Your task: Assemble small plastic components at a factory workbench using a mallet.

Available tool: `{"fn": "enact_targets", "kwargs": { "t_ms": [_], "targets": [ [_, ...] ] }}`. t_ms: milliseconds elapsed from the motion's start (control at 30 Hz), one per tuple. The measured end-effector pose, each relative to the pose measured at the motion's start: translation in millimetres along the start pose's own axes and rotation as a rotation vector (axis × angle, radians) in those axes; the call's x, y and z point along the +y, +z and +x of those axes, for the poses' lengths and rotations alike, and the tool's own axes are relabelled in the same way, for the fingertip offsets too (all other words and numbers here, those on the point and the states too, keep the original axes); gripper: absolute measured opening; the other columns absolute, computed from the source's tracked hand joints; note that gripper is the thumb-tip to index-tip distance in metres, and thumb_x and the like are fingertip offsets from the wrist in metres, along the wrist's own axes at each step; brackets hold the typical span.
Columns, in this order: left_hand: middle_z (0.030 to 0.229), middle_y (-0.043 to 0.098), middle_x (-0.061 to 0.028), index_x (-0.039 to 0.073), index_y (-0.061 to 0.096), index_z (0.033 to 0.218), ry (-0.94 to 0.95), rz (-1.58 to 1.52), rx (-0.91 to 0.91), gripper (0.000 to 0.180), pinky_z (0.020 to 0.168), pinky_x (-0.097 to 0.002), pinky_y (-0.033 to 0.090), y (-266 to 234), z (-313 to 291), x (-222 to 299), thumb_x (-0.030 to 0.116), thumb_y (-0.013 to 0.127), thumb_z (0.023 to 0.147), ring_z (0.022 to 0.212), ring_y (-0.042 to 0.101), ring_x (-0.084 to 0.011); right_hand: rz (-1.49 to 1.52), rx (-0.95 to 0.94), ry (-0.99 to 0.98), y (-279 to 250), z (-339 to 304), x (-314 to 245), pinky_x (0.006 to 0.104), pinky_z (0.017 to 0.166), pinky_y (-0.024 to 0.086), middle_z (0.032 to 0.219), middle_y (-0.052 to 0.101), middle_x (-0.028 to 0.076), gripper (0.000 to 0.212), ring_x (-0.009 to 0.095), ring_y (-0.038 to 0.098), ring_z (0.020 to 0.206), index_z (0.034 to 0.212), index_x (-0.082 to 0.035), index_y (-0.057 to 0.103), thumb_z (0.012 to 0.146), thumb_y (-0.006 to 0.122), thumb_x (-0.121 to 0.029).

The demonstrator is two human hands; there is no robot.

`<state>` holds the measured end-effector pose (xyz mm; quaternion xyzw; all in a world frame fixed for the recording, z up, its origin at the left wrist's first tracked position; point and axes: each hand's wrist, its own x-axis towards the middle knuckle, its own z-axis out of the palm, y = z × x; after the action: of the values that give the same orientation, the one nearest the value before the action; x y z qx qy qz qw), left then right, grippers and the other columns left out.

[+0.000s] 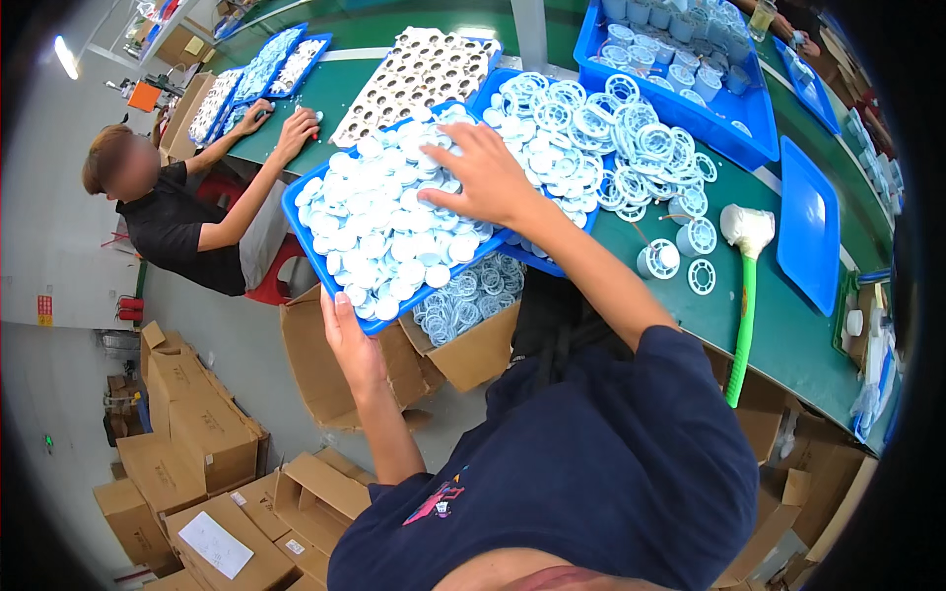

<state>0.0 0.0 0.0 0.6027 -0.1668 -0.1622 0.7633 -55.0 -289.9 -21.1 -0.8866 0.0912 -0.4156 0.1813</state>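
Note:
A blue tray point(296, 229) heaped with small white round discs point(379, 207) juts out past the table's near edge. My left hand point(350, 340) grips the tray's near corner, thumb up along the rim and the other fingers hidden beneath. Over the discs at the tray's right side lies my right hand point(480, 172), fingers spread; whether they press into the heap I cannot tell. Right behind that hand, a second blue tray point(588, 219) holds more discs and a pile of pale spoked rings point(641, 133).
Spools point(657, 259) and a mallet point(747, 231) with a green handle lie at right, beside another blue tray point(810, 225). A blue bin point(724, 138) of cups stands behind. Below sits a carton point(473, 360) of rings. A co-worker point(187, 217) sits at left.

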Motion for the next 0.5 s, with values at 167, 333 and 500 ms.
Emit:
{"fn": "enact_targets", "kwargs": {
  "t_ms": [167,333,500],
  "targets": [
    [0.149,0.054,-0.0167,-0.002,0.034,0.158,0.038,-0.015,0.007,0.055,0.099,-0.0383,0.059,-12.3,7.7,0.7,0.026,0.049,0.113,0.130,0.061,-0.0250,-0.068,-0.058,0.035,-1.1,-1.4,17.7,0.0442,0.099,0.048,0.120,0.064,0.011,0.030,0.033,0.059,0.115,0.111,-0.012,0.073,0.090,0.076,-0.032],
    [0.148,0.055,-0.0165,-0.001,0.035,0.158,0.024,-0.035,0.021,0.055,0.099,-0.0375,0.059,-10.1,5.1,-2.6,0.027,0.049,0.113,0.129,0.063,-0.0244,-0.193,-0.062,0.070,-18.7,-12.2,49.0,0.0442,0.093,0.050,0.115,0.063,0.010,0.024,0.031,0.061,0.109,0.107,-0.010,0.071,0.088,0.077,-0.024],
    [0.148,0.055,-0.0162,-0.001,0.036,0.157,0.006,-0.031,0.022,0.055,0.098,-0.0374,0.060,-13.3,9.1,-3.0,0.027,0.050,0.113,0.128,0.063,-0.0247,-0.297,-0.038,0.127,-33.0,-17.8,73.5,0.0475,0.096,0.049,0.121,0.063,0.012,0.027,0.033,0.060,0.115,0.106,-0.009,0.071,0.086,0.079,-0.024]
  ]
}}
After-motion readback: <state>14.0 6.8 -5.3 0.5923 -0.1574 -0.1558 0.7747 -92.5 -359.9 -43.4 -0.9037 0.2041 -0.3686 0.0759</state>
